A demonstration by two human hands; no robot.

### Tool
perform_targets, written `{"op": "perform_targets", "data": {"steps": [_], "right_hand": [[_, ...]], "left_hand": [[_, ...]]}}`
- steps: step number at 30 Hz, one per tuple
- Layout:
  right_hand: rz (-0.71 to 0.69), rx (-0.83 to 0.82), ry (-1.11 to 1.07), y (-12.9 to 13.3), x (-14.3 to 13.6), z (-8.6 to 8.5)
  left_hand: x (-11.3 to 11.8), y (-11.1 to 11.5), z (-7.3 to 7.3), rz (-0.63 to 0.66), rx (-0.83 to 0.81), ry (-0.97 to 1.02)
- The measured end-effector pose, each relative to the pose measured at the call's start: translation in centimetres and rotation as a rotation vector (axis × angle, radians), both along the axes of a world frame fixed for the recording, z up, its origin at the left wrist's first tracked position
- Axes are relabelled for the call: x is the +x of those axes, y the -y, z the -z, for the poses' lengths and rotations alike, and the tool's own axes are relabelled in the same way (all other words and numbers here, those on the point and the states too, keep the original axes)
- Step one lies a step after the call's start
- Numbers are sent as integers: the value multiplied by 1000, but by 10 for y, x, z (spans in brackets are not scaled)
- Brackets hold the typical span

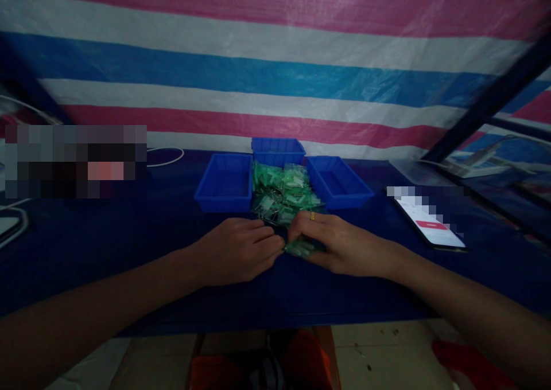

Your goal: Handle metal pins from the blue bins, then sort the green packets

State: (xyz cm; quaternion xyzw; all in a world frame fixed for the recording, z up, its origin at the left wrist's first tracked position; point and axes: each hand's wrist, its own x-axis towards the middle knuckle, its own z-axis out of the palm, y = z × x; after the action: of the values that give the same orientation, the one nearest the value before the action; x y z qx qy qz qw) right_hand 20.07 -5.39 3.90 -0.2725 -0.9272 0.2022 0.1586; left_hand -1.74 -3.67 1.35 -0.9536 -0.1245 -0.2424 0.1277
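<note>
Between my hands is a small green-tinted clear plastic packet [300,248]. My right hand [340,242], with a ring on one finger, is closed on the packet from the right, thumb below and fingers above. My left hand [243,249] is closed, its fingertips at the packet's left end; whether they pinch its edge is hidden. Just beyond the hands lies a heap of similar green packets [282,192], some with thin metallic pieces showing. The packet's contents are too dim to name.
Around the heap stand three blue plastic bins: a left bin [224,182], a back bin [278,151] and a right bin [340,182]. A lit phone [430,221] lies at the right of the blue table [172,307]. A white cable [167,163] curls at back left. Striped sheeting [275,71] hangs behind.
</note>
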Motion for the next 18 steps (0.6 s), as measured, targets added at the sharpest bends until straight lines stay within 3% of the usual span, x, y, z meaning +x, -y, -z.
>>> {"op": "perform_targets", "data": {"steps": [18], "right_hand": [[13, -92, 7, 3, -3, -7]], "left_hand": [[-2, 0, 0, -23, -5, -7]]}}
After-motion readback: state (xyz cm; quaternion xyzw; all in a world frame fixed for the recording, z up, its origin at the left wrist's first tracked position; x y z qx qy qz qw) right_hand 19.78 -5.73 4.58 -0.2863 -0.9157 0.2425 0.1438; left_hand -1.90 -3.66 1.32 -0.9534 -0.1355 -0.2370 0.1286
